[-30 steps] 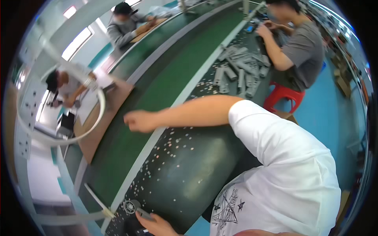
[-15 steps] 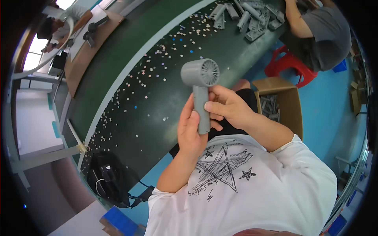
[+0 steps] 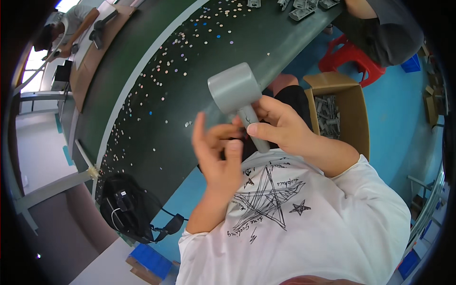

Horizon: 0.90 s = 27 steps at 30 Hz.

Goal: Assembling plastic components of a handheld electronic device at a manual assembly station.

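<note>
A grey handheld fan [image 3: 233, 88] is held up over the near edge of the green table [image 3: 180, 109]. My right hand [image 3: 280, 124] grips its handle, thumb along the side. The smooth round side of the head shows; its grille is turned out of sight. The handle slants down toward my shirt. To the left, my left hand [image 3: 218, 154] is off the fan, its fingers apart and slightly curled, partly smeared by motion. I see nothing in it.
Small round dots, mostly pale, lie scattered over the table. Grey plastic parts [image 3: 304, 9] sit at its far end. A cardboard box [image 3: 354, 114] of grey pieces stands at right, near a red stool [image 3: 349, 59] and a seated person. A black bag [image 3: 126, 206] rests at left.
My left hand has let go of the handle and moved left. The fan has turned in my right hand, so its grille no longer faces me. The view has shifted slightly.
</note>
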### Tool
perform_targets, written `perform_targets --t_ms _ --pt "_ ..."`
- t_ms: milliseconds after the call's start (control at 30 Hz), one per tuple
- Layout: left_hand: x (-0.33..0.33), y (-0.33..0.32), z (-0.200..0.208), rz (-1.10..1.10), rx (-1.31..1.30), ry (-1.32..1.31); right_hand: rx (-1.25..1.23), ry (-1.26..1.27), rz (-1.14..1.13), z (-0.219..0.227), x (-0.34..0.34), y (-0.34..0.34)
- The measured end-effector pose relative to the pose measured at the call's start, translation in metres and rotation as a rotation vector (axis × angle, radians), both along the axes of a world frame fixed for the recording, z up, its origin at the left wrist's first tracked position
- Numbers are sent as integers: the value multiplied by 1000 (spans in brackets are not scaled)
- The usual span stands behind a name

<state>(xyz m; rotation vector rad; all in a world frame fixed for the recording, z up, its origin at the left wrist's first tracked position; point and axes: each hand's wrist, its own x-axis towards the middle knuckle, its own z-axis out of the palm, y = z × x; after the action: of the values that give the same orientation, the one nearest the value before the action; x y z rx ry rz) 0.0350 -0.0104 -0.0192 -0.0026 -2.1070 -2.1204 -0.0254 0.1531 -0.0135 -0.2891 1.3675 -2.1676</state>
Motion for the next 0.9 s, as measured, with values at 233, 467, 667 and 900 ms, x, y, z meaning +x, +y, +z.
perform_targets --t_ms 233,467,667,900 --pt "-41 -20 16 67 311 91 105 -145 155 16 12 -8" --pt "-49 -30 25 57 10 -87 220 -84 165 10 25 -16" --pt "-53 -41 8 -109 199 136 -38 -270 306 8 23 -9" --pt "-56 -48 -5 -250 356 249 -699 -641 559 -19 28 -12"
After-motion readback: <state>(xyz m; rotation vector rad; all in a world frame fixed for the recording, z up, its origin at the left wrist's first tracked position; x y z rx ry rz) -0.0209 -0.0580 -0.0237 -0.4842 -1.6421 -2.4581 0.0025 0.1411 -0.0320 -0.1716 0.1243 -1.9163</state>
